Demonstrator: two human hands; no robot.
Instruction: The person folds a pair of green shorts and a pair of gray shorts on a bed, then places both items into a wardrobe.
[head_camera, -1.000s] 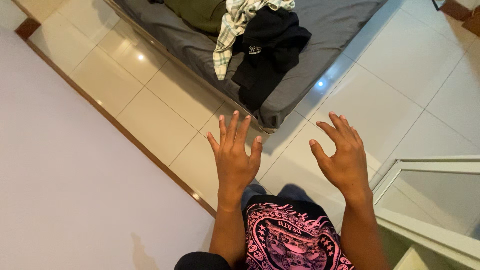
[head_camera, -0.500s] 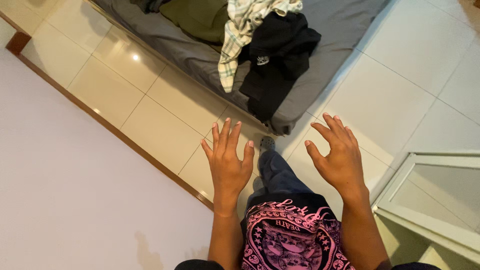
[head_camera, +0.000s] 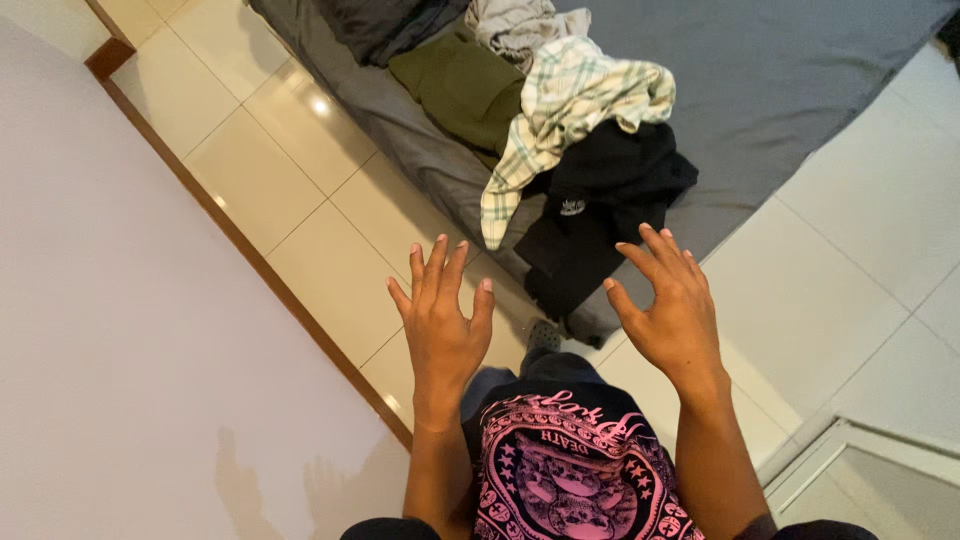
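Note:
My left hand (head_camera: 440, 318) is raised in front of me with its fingers spread, holding nothing, above the cream floor tiles. My right hand (head_camera: 668, 305) is also up with fingers apart and empty; its fingertips overlap the near corner of a low grey mattress (head_camera: 800, 90). On that corner lies a heap of clothes: a black garment (head_camera: 600, 215) nearest my right hand, a pale green plaid shirt (head_camera: 570, 115) on top of it, and an olive green garment (head_camera: 460, 90) behind. Neither hand touches the clothes.
A white wall with a brown skirting board (head_camera: 250, 260) runs along the left. Glossy cream tiles (head_camera: 300, 190) lie between wall and mattress. A white framed panel (head_camera: 870, 470) stands at the lower right. My foot (head_camera: 543, 335) is by the mattress corner.
I have stepped closer to the mattress; the clothes pile now sits lower and nearer in view. Both hands stay raised and spread, and my right hand now overlaps the mattress corner.

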